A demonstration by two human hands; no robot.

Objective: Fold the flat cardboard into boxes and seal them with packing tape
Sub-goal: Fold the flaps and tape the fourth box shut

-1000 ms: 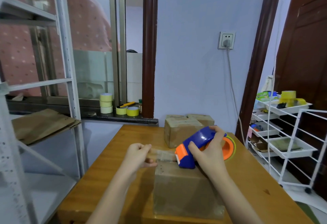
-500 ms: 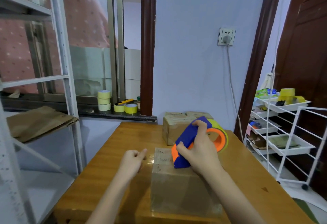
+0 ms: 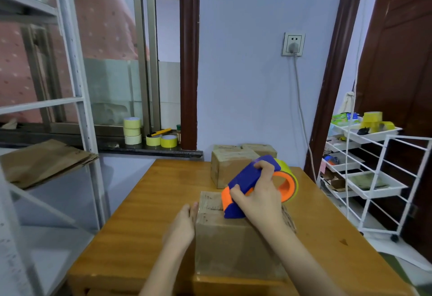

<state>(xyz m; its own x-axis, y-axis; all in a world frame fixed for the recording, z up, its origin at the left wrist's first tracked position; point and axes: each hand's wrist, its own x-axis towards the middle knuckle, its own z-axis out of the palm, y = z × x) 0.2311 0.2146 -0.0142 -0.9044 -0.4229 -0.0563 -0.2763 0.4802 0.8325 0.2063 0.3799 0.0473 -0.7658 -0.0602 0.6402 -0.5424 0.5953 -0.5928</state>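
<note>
Two hands are working the near box (image 3: 236,246) on the tabletop (image 3: 145,204): right hand (image 3: 259,199) fingers are gripping the tape dispenser (image 3: 254,183) on its top, left hand (image 3: 183,225) fingers are lying straight against its side.

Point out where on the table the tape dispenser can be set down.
Bare wood lies on the wooden table left of the left hand, and on the right between the near cardboard box and the table's right edge. Behind it is crowded: the finished boxes stand close behind the tape dispenser.
</note>
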